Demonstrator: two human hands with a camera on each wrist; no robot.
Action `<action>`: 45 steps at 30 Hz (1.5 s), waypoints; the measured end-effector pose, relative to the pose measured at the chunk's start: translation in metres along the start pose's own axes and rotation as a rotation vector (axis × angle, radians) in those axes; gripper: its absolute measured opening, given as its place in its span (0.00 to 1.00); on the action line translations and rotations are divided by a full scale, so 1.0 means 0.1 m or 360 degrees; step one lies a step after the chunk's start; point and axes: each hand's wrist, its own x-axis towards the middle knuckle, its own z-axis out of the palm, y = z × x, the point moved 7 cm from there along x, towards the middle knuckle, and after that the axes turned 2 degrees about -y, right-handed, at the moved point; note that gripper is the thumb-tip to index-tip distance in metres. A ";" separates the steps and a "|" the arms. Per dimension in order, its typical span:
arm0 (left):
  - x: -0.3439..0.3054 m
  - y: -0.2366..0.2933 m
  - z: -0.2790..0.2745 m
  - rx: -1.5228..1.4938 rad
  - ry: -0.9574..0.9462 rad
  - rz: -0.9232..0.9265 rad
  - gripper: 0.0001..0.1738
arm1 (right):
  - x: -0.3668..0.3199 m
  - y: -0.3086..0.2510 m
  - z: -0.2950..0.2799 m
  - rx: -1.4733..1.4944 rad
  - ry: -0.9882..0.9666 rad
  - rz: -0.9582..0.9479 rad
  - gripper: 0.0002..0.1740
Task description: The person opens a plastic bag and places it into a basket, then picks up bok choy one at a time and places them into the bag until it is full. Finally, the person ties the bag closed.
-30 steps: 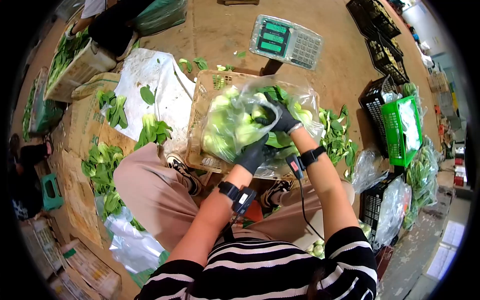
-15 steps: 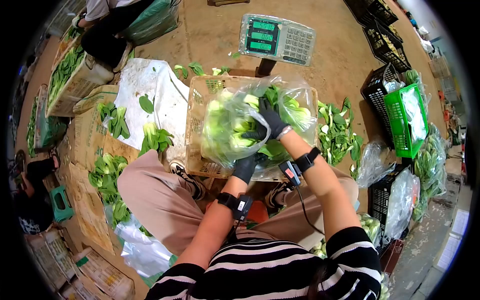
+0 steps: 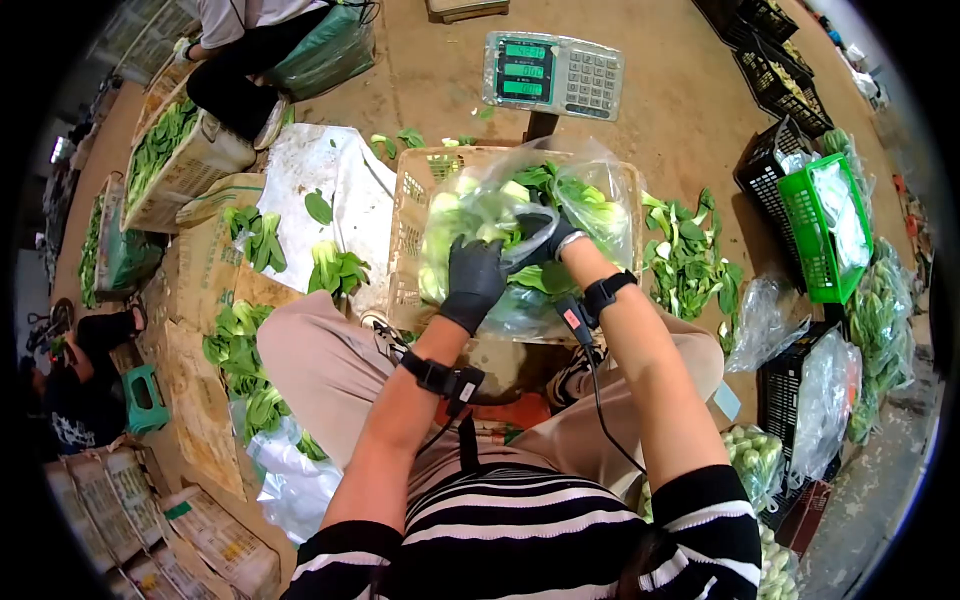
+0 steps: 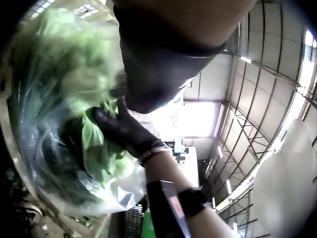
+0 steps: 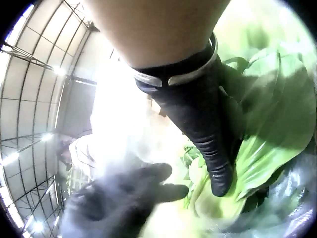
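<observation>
The gloved left hand (image 3: 474, 282) lies over the near side of a clear plastic bag (image 3: 430, 245), its fingers extended towards the bag's mouth. In the right wrist view two fingers of this blurred left hand (image 5: 119, 201) reach towards the greens. My right hand (image 3: 545, 238) is at the mouth, its thumb against a bok choy (image 5: 267, 124). The left wrist view shows this right hand (image 4: 124, 133) curled about leafy greens (image 4: 94, 148); its far fingers are partly hidden. Pale bok choy stems fill the bag, which rests in a tan basket (image 3: 408, 200).
A scale display (image 3: 552, 75) stands beyond the basket. Loose greens (image 3: 685, 245) lie to its right, near a green crate (image 3: 815, 240) and black crates. On the left are a white sheet (image 3: 320, 170), more bok choy (image 3: 240, 345) and a seated person (image 3: 240, 60).
The left hand has come up from under the bag's near edge and now lies on top of it, nearer the right hand. The right hand stays at the bag's mouth.
</observation>
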 end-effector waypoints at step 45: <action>-3.37 -4.06 -0.30 -0.1222 0.0735 -0.1538 0.13 | -1.12 -1.98 -1.31 0.1393 0.1123 -0.0041 0.17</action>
